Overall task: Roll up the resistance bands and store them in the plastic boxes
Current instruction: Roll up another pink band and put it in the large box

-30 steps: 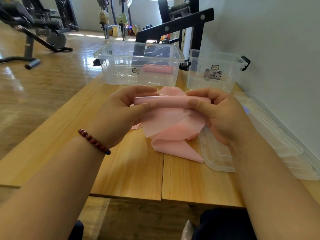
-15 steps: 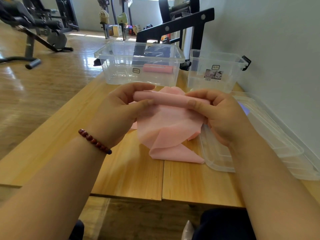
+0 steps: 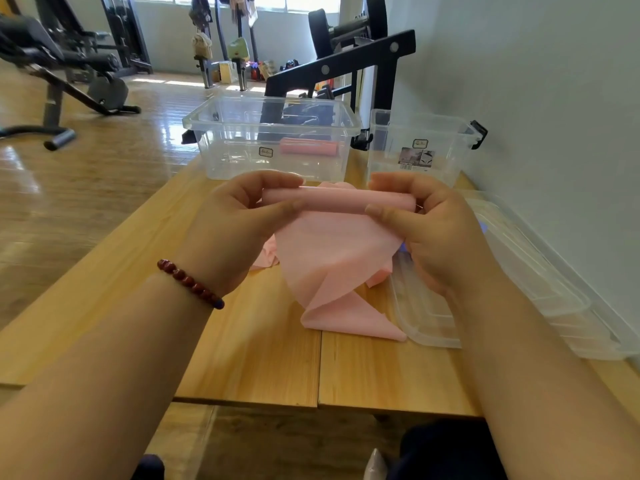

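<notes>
The pale wooden counter (image 3: 249, 358) runs from the large clear plastic box (image 3: 207, 123) forward to its near edge, and a grey wall (image 3: 519, 98) closes off the box's right side. That box holds one rolled pink band (image 3: 308, 148). A smaller clear plastic box (image 3: 446, 133) stands just right of it. In front of the large box, the left hand (image 3: 235, 230) and the right hand (image 3: 433, 230) each pinch an end of a half-rolled pink resistance band (image 3: 336, 199), its tail draping onto the counter.
</notes>
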Motion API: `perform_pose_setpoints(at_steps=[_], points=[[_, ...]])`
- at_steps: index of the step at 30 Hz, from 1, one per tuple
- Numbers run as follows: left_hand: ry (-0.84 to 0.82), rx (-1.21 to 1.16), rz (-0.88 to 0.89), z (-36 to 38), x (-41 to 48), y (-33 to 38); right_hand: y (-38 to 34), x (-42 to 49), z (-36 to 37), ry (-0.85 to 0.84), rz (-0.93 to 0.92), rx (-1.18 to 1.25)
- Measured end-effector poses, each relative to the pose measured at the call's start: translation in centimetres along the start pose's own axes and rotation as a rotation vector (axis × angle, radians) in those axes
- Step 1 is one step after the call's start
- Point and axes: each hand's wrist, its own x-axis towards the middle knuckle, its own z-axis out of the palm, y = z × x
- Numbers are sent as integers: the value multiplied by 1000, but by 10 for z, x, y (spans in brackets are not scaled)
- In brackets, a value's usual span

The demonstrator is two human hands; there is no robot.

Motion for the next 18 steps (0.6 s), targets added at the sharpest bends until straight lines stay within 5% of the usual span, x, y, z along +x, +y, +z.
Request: perform_pose_setpoints(at_steps=[18], points=[[-56, -50, -28, 19, 12, 80, -81, 11, -17, 3, -98, -12]])
